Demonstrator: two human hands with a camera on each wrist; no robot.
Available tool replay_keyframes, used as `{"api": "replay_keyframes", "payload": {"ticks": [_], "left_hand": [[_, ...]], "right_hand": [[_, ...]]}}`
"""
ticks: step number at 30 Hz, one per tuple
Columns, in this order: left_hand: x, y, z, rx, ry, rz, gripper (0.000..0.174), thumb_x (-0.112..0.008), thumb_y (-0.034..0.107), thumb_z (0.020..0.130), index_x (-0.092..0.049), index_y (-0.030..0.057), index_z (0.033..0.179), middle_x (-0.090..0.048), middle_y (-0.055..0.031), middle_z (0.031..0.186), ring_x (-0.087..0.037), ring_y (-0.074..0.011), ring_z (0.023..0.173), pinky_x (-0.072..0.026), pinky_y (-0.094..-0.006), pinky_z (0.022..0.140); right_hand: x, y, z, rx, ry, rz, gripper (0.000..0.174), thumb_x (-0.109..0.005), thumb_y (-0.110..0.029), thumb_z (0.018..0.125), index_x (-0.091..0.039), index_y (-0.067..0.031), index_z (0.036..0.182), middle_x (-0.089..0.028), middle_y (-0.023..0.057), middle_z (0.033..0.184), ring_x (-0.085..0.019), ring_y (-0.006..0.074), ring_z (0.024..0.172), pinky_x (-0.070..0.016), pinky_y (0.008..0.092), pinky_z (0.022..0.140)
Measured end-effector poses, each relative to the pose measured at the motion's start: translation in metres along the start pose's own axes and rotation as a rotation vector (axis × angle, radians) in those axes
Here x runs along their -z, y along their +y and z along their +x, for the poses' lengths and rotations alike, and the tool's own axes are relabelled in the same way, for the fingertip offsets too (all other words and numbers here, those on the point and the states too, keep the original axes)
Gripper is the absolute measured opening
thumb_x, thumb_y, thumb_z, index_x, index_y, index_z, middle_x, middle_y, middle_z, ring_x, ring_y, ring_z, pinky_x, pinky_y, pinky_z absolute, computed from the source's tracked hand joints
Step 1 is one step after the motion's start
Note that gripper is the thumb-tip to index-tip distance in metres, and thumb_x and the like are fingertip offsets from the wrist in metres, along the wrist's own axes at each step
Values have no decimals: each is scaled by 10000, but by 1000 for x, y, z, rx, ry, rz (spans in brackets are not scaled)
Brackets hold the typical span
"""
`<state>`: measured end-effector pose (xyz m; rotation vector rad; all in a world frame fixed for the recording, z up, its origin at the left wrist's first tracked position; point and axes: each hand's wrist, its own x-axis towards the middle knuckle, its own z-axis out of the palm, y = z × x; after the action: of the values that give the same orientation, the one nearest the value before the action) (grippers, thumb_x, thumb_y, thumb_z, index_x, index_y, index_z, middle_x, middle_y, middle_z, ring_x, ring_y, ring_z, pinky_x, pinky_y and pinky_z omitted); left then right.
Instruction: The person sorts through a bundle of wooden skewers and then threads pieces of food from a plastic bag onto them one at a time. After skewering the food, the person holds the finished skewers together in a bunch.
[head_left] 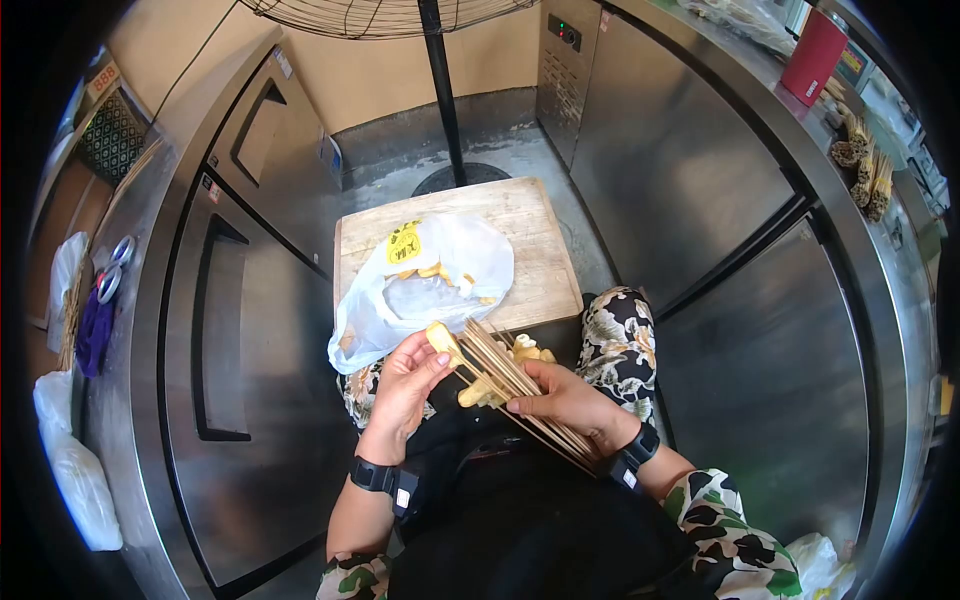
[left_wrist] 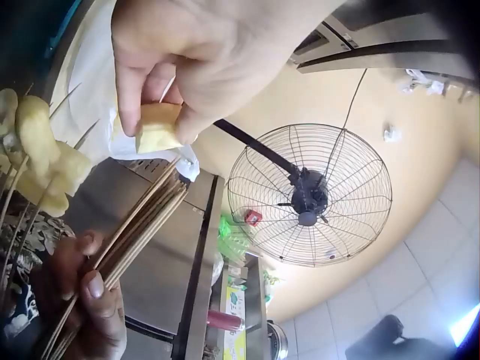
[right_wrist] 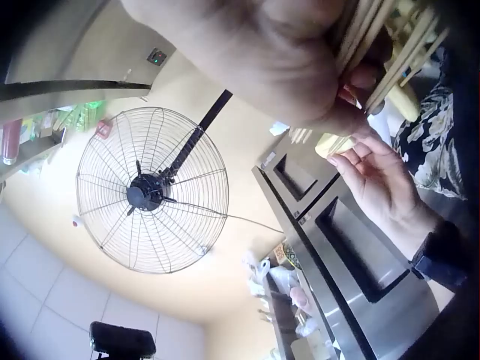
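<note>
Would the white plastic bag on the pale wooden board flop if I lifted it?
The white plastic bag would probably flop, being thin and crumpled. It may sag, because chunky yellow pieces sit inside. It likely won't roll, slumped on the wooden board.

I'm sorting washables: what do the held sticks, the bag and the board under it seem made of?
Sticks: likely bamboo or wood, matte, given tan, slim shafts. Bag: seemingly thin plastic, slightly glossy, given translucent creases. Board: probably wood, worn matte, given pale streaks.
</note>
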<state>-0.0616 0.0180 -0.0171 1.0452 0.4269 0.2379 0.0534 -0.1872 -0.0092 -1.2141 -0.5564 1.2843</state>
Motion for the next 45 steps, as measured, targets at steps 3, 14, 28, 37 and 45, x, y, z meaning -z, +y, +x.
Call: {"api": "replay_keyframes", "payload": {"ticks": [3,14,28,37,45], "left_hand": [[-4,0,-3,-7,37,-19,339,-621,51,867,-533,23,1193,-629,-51,1050,-608,-135,957,-504,-278,847],[-4,-6,-3,-236,209,251,243,-616,21,854,-572,27,1093,-632,-10,926,-591,-67,807,-478,-204,674],[-18,-5,-10,-243,222,-14,272,-571,30,893,-507,29,1157,-581,-30,1028,-584,-91,902,-538,-259,774],[-21,-5,-10,-280,255,6,224,-562,63,909,-518,50,1128,-605,-25,1005,-604,-94,872,-532,-244,748],[-17,-5,-9,-314,239,92,271,-583,-20,870,-505,15,1127,-584,-42,988,-592,-97,845,-535,-238,726]], "right_hand": [[-4,-8,-3,-9,-13,29,360,-615,-64,861,-498,-12,1198,-571,-5,1011,-514,52,896,-431,202,790],[-7,-12,-2,-13,14,-8,293,-645,-37,838,-529,-28,1107,-539,-40,838,-495,8,664,-383,140,545],[-6,-11,-5,-70,3,63,276,-671,-75,834,-533,-45,1071,-587,-31,886,-540,29,774,-447,177,673],[-5,-8,-3,-72,-16,110,245,-675,-103,843,-551,-49,1047,-577,-47,824,-523,15,706,-419,155,609],[-6,-2,-2,-38,52,42,215,-653,-87,849,-537,-58,1028,-556,-43,809,-503,24,688,-415,174,590]]}}
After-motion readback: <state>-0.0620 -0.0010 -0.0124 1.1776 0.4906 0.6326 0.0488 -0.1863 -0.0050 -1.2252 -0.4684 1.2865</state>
